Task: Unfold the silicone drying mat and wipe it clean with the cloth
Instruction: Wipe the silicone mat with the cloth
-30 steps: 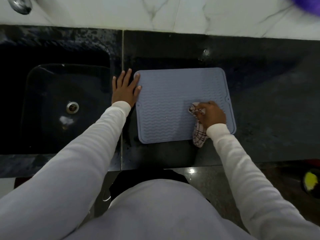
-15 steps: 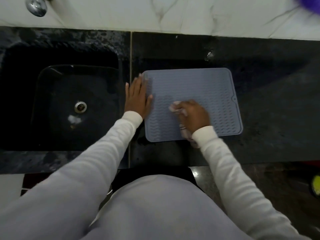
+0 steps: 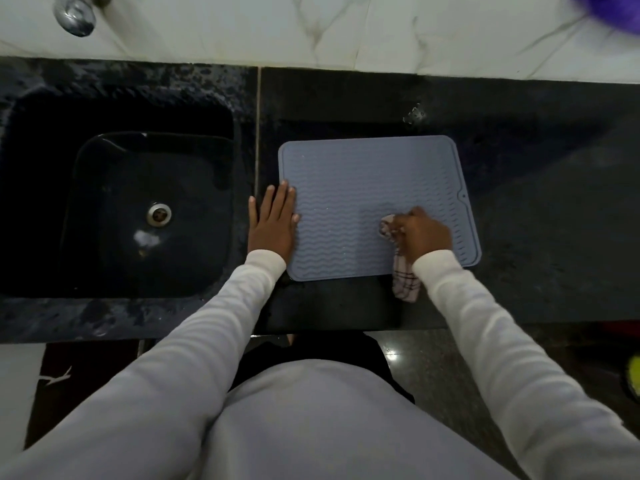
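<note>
A blue-grey silicone drying mat with wavy ridges lies flat and unfolded on the dark counter. My left hand lies flat with straight fingers on the mat's left edge, half on the counter. My right hand grips a bunched checked cloth and presses it on the mat's lower right part. A tail of the cloth hangs past the mat's near edge onto the counter.
A black sink with a metal drain sits left of the mat. A chrome tap hangs over the white marble backsplash. A purple object is at the top right, a yellow-green one low right.
My right hand swept the cloth left across the mat, then back to the right. My left hand slid toward the near side along the mat's left edge and stays flat.
</note>
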The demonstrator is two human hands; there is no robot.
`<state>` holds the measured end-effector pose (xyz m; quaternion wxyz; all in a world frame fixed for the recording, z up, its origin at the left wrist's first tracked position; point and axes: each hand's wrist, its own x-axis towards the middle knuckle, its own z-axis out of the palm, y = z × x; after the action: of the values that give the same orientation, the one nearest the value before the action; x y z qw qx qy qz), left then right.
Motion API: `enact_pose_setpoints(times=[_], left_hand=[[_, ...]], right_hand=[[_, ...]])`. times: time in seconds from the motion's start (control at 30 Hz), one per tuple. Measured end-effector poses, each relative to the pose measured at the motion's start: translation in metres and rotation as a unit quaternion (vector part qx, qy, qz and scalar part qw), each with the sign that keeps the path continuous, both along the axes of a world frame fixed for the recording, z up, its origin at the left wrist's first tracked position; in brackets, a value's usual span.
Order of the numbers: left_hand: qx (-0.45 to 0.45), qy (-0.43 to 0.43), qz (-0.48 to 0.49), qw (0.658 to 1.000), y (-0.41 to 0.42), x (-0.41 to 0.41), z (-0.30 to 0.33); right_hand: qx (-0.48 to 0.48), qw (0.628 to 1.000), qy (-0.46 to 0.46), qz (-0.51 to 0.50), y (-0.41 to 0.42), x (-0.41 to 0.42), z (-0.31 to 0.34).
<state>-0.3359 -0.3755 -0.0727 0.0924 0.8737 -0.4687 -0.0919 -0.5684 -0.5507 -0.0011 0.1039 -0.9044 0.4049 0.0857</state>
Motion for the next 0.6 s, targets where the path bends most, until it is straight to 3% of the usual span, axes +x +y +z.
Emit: enact_pose_setpoints(times=[0.23, 0.33, 0.5, 0.6], left_hand=[[-0.007, 0.000, -0.009, 1.000, 0.000, 0.001, 0.001], [0.000, -0.003, -0.022, 1.000, 0.000, 0.005, 0.003], [0.008, 0.001, -0.031, 0.999, -0.001, 0.020, 0.006], [-0.002, 0.003, -0.042, 0.999, 0.002, 0.026, 0.005]], right_hand=[[-0.030, 0.995, 0.044, -0.080, -0.039, -0.043, 0.012], [-0.026, 0.997, -0.015, -0.072, -0.021, -0.022, 0.014], [0.031, 0.988, -0.152, 0.019, 0.053, 0.057, 0.017], [0.054, 0.986, -0.137, 0.078, 0.099, 0.099, 0.009]])
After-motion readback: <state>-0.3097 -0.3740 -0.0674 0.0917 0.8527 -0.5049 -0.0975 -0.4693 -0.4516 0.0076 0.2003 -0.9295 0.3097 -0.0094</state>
